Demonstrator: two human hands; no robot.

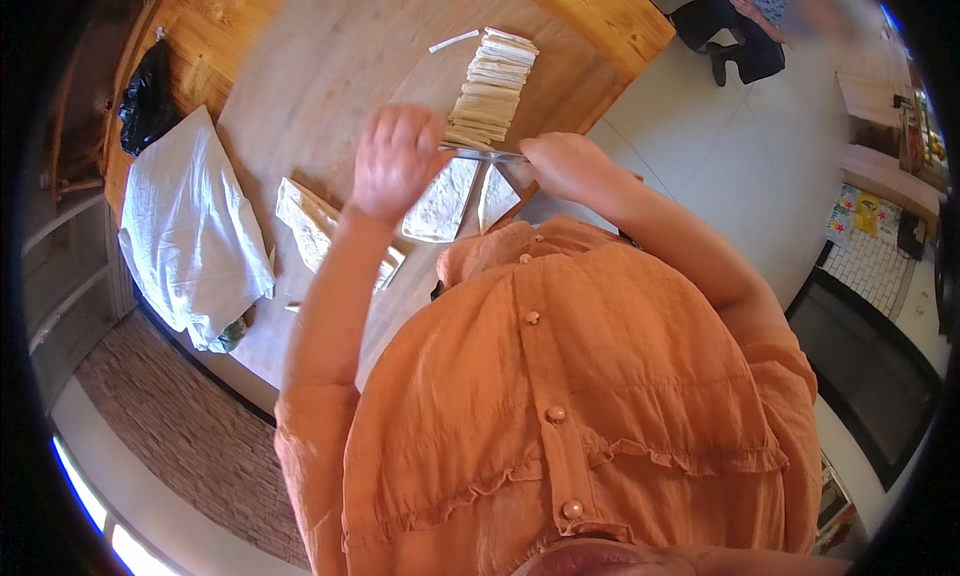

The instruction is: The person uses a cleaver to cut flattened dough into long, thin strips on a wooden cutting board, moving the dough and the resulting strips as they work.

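My right hand [566, 163] grips the end of a knife [491, 156]. Its thin metal blade lies crosswise between a row of cut strips [495, 95], apparently dough, and the pale flat pieces [444, 201] nearer my body. My left hand [399, 159] is blurred at the blade's other end, thumb close to the metal; whether it grips anything is unclear. One loose strip [454, 41] lies apart beyond the row. Beside my left forearm rests another folded pale sheet [304, 214], partly hidden by the arm.
A white cloth [196, 231] covers something on the left of the wooden table [322, 73]. Behind it is a black plastic bag [146, 99]. Across the tiled floor [675, 140], a person [757, 20] sits at upper right. The table's edge runs close to my right hand.
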